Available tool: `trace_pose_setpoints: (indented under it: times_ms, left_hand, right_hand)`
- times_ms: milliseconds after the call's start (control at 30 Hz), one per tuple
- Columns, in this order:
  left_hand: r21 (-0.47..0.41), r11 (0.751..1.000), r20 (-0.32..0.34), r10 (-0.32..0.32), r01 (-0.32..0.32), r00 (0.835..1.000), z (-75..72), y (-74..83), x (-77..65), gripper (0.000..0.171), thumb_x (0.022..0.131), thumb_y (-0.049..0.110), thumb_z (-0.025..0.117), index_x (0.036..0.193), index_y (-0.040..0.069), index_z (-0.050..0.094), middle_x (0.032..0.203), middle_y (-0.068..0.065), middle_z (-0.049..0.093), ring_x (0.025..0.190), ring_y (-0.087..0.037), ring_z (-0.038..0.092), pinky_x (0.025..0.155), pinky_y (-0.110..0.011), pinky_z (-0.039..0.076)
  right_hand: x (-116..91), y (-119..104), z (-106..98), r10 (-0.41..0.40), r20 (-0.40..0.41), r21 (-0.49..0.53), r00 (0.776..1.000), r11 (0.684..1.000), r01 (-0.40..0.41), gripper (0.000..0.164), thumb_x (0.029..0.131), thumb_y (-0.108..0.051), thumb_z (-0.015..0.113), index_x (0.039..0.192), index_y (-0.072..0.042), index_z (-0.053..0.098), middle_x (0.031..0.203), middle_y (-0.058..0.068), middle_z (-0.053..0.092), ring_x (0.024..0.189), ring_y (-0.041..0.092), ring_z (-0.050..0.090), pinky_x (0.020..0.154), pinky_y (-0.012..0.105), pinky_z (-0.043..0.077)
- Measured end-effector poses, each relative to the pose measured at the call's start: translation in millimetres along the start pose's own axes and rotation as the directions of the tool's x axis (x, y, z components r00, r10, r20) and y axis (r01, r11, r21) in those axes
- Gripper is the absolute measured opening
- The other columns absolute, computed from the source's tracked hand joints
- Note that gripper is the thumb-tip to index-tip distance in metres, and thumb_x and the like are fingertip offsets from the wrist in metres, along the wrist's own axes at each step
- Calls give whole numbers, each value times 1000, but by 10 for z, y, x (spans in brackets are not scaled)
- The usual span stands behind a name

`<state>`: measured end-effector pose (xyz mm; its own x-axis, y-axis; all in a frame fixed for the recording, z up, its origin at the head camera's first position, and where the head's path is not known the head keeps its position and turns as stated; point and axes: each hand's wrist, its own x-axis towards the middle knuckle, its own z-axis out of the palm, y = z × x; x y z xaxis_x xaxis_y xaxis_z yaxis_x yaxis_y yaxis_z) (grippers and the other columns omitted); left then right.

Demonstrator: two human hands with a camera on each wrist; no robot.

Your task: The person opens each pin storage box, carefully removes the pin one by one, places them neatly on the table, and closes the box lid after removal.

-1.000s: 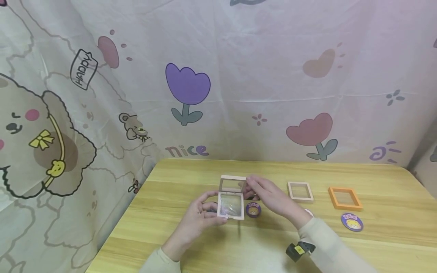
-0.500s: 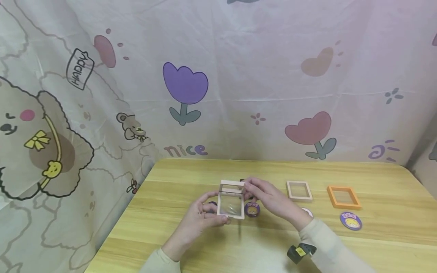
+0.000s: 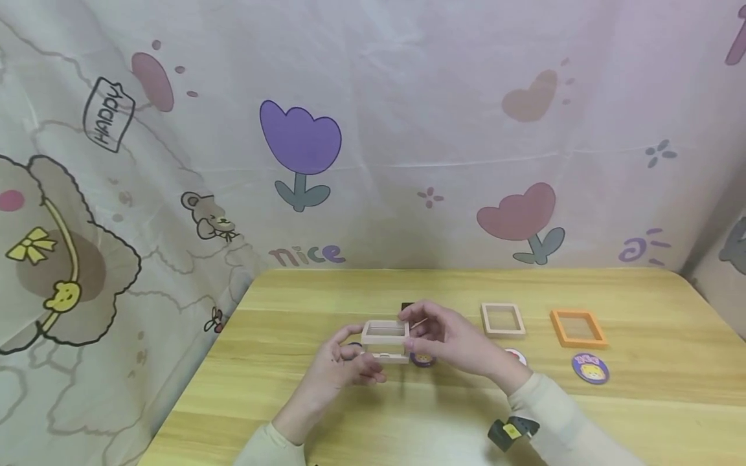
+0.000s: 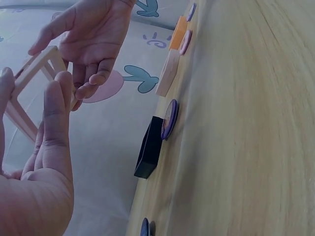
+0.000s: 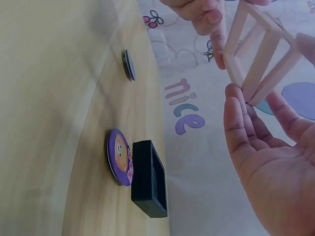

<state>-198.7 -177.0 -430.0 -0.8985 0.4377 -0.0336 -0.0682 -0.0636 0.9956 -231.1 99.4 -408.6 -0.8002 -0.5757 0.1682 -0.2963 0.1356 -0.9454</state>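
Both hands hold a pale pink hinged display frame (image 3: pixel 385 340) with see-through windows, raised above the table. Its two halves stand partly folded together, as the right wrist view shows with the pink bars (image 5: pixel 263 61) at an angle. My left hand (image 3: pixel 335 372) pinches the lower half at its left side, thumb in front. The upper half's right edge is held between thumb and fingers of my right hand (image 3: pixel 451 343). Beneath the frame lies a round purple badge (image 5: pixel 119 156) with a cartoon animal, beside a black frame (image 5: pixel 147 187).
Another pink frame (image 3: pixel 503 336) and an orange frame (image 3: pixel 577 345) lie to the right on the wooden table (image 3: pixel 670 362). A yellow-faced purple badge (image 3: pixel 590 368) and a pale badge (image 3: pixel 516 356) lie before them. Left of centre is another badge (image 5: pixel 129 65). A printed curtain (image 3: pixel 384 129) hangs behind.
The right hand has swung the frame's upper half forward and down over the lower half. Its thumb has come round to the front. The head view has turned slightly right.
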Motion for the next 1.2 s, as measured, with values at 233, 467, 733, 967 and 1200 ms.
trace_pose_setpoints:
  times_ms: [233, 467, 733, 967, 1200]
  left_hand:
    - [-12, 1000, -13, -3, 2, 1000, -15, -11, 8, 79, 103, 24, 75, 160, -6, 29, 98, -4, 81, 83, -15, 81, 82, -32, 68]
    - [-22, 1000, -26, -16, 15, 1000, -31, 6, -10, 83, 100, 24, 77, 161, -4, 28, 94, -1, 82, 81, -13, 80, 79, -29, 68]
    - [-27, 1000, -5, -5, 4, 1000, -49, 33, -5, 85, 99, 27, 79, 161, -1, 29, 93, 1, 82, 80, -13, 80, 78, -29, 68]
    - [-147, 989, 40, 11, -5, 999, -32, 52, 2, 78, 102, 16, 75, 162, -1, 27, 92, 0, 83, 81, -12, 81, 78, -25, 67]
    - [-176, 984, 58, 40, -30, 998, 6, 94, -27, 54, 108, 8, 59, 156, -1, 33, 92, -2, 83, 82, -11, 81, 81, -27, 67]
  right_hand:
    - [9, -35, 23, -9, -4, -18, 1000, 1000, 8, 53, 93, -18, 84, 138, -5, 60, 129, 15, 67, 107, 22, 70, 90, 28, 64]
    - [32, -53, 59, 0, -8, -35, 1000, 999, 0, 53, 90, -21, 88, 135, -10, 62, 130, 10, 68, 108, 22, 71, 95, 34, 64]
    - [24, -74, 23, -12, -8, -42, 1000, 999, 12, 57, 85, -21, 91, 135, -12, 64, 126, 8, 69, 107, 28, 70, 94, 25, 60]
    - [13, -105, 18, -27, -18, -50, 999, 998, 26, 58, 85, -20, 92, 135, -14, 63, 136, 10, 67, 114, 24, 69, 102, 32, 61]
    - [27, -129, 56, -41, -26, -68, 999, 997, 40, 63, 82, -17, 94, 137, -15, 62, 137, 10, 65, 108, 22, 69, 89, 32, 64]
